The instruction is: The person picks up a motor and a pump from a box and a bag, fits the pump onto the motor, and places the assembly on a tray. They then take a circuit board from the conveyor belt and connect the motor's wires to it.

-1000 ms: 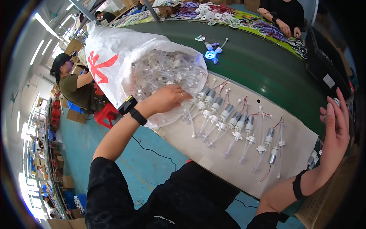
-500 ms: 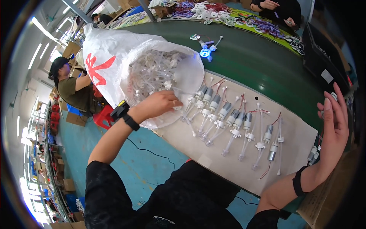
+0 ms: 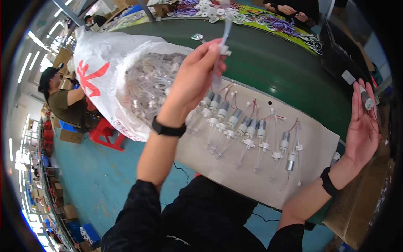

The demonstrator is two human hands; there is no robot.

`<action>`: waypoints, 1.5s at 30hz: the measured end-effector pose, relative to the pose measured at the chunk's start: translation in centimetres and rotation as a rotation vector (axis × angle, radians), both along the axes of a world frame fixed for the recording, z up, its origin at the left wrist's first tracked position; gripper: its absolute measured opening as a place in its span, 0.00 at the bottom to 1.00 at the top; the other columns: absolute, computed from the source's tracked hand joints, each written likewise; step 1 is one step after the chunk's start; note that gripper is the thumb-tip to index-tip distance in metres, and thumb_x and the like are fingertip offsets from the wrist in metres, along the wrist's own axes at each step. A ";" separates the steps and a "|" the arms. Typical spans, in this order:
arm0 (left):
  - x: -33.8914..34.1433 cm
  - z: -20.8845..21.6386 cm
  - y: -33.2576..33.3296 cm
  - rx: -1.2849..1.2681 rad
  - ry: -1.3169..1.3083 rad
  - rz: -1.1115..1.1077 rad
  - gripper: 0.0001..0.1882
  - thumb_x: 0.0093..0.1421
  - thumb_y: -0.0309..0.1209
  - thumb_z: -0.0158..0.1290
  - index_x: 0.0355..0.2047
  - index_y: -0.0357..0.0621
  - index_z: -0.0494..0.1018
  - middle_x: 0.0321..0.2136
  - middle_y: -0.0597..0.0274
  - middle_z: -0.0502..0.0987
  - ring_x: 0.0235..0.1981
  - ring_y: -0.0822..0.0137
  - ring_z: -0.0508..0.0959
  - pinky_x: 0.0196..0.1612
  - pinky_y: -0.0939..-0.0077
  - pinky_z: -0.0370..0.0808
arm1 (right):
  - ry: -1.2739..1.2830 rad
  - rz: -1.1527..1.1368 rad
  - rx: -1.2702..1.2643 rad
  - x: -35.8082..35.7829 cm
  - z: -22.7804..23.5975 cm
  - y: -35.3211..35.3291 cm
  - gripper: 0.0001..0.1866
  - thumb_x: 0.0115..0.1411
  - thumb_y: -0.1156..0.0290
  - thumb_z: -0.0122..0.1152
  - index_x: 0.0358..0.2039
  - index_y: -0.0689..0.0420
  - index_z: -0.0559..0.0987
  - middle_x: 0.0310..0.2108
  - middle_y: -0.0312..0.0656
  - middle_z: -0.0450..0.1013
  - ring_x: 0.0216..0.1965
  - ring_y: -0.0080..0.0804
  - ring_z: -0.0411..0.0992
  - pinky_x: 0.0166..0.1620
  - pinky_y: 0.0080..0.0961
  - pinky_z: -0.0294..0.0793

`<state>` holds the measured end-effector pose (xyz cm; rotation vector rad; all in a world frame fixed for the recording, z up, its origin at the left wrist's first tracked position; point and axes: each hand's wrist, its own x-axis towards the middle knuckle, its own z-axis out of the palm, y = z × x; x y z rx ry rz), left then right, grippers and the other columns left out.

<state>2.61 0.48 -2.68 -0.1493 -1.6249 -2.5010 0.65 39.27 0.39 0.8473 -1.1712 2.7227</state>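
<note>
Raised over the sack's mouth and the green belt, my left hand (image 3: 197, 73) pinches a clear plastic tube (image 3: 227, 31) with a white fitting (image 3: 224, 50). At the far right, my right hand (image 3: 362, 126) has its palm turned up and its fingers stretched, with a small grey motor (image 3: 366, 97) resting along them. Thin red wires trail from that motor. Between the hands, a row of grey motors (image 3: 246, 124) and clear tubes with white fittings (image 3: 248, 144) lies on a beige board (image 3: 210, 168). Beside my left forearm, a white woven sack (image 3: 113, 54) is full of similar clear tubes (image 3: 155, 80).
A green conveyor belt (image 3: 268, 71) runs behind the board, with purple and white parts (image 3: 281, 26) heaped beyond it. A black bin (image 3: 342, 54) stands at the back right. A cardboard box (image 3: 357, 206) sits below my right arm. Co-workers (image 3: 63, 101) work at left and across the belt.
My left hand has come up out of the sack's mouth, moving right with a clear tube in it. My right hand has turned, bringing the motor on its fingers into view.
</note>
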 end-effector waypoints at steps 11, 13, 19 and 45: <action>-3.7 -1.1 10.2 -0.564 0.103 -0.009 0.23 0.63 0.25 0.58 0.58 0.43 0.73 0.29 0.75 0.72 0.27 0.85 0.66 0.30 0.88 0.66 | -0.155 -0.076 -0.020 -1.3 -3.4 -0.9 0.20 0.71 0.67 0.50 0.61 0.58 0.66 0.61 0.55 0.66 0.39 0.24 0.78 0.34 0.17 0.78; -4.5 -1.7 11.1 -0.511 0.080 -0.105 0.23 0.62 0.25 0.59 0.59 0.43 0.72 0.30 0.75 0.72 0.27 0.85 0.66 0.30 0.88 0.66 | -0.205 -0.116 0.070 -1.5 -4.0 -1.8 0.19 0.70 0.62 0.52 0.57 0.58 0.70 0.55 0.52 0.72 0.37 0.22 0.75 0.31 0.16 0.70; -6.2 -3.9 11.1 -0.804 0.182 -0.104 0.24 0.64 0.27 0.56 0.61 0.47 0.71 0.31 0.70 0.71 0.27 0.83 0.66 0.31 0.86 0.67 | -0.473 -0.116 -0.019 -2.6 -4.8 -6.6 0.17 0.70 0.62 0.52 0.49 0.62 0.72 0.51 0.51 0.73 0.50 0.39 0.74 0.53 0.31 0.77; -6.1 -3.9 11.5 -0.528 0.116 -0.087 0.11 0.61 0.31 0.61 0.43 0.40 0.82 0.26 0.62 0.83 0.26 0.81 0.75 0.30 0.83 0.73 | -0.279 -0.143 0.080 -3.7 -7.3 -9.4 0.17 0.68 0.73 0.55 0.54 0.64 0.68 0.53 0.49 0.72 0.61 0.52 0.67 0.63 0.43 0.70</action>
